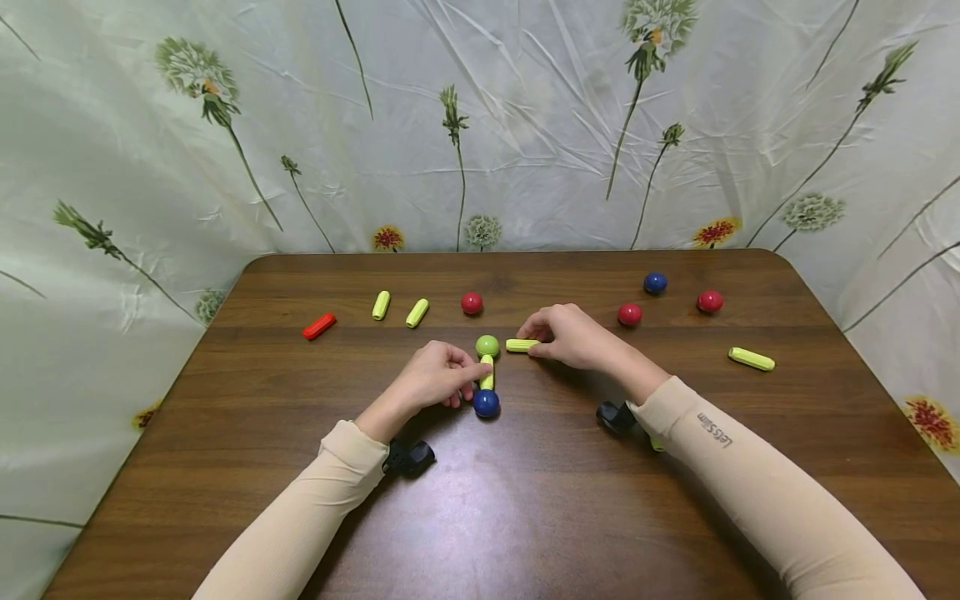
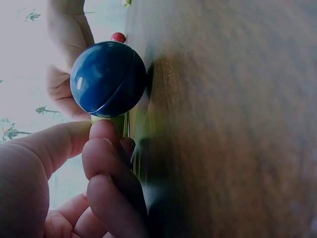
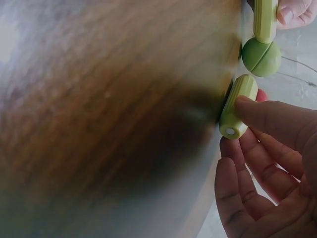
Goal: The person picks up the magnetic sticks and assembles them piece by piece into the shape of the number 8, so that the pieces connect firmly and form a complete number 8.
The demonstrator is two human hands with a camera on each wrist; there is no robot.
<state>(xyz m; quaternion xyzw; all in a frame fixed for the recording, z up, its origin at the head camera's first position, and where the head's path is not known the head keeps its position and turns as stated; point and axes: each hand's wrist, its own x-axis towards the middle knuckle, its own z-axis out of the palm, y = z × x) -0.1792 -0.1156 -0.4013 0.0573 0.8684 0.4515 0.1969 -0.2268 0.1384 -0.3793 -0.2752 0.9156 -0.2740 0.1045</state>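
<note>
My left hand [image 1: 438, 375] pinches a yellow-green ribbed rod [image 1: 487, 382] between thumb and fingers. A green ball [image 1: 487, 345] sits at the rod's far end and a dark blue ball [image 1: 486, 403] at its near end, making one joined piece. My right hand [image 1: 573, 336] pinches a second yellow-green rod [image 1: 519, 345], lying sideways just right of the green ball. In the right wrist view a small gap separates this rod [image 3: 237, 114] from the green ball [image 3: 261, 57], and its facing end shows a pale round spot. The left wrist view shows the blue ball [image 2: 109, 79] with a seam.
Behind my hands lie a red rod [image 1: 319, 326], two yellow-green rods [image 1: 382, 305] and a red ball [image 1: 472, 303]. To the right are two red balls [image 1: 629, 314], a blue ball [image 1: 656, 283] and another rod [image 1: 752, 359]. A green thing [image 1: 657, 444] is mostly hidden under my right sleeve.
</note>
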